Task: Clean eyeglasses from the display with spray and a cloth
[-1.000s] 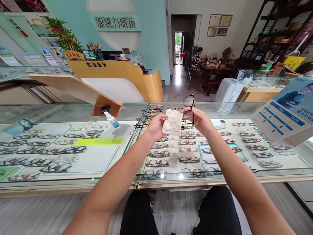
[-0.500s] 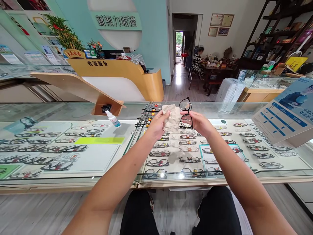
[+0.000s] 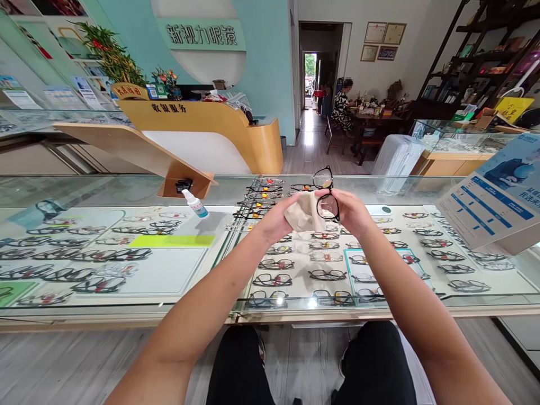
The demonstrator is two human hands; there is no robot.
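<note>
While the black-framed glasses (image 3: 323,180) are pinched by the closed fingers of the right hand (image 3: 353,212), the beige cloth (image 3: 300,216) is gripped in the left hand (image 3: 274,224) and pressed to the lower lens, just left of the right fingertips. Wiping seems under way; the upper lens, above the fingers, is left uncovered. Rounded lenses look smooth and glossy, the cloth soft and crumpled.
</note>
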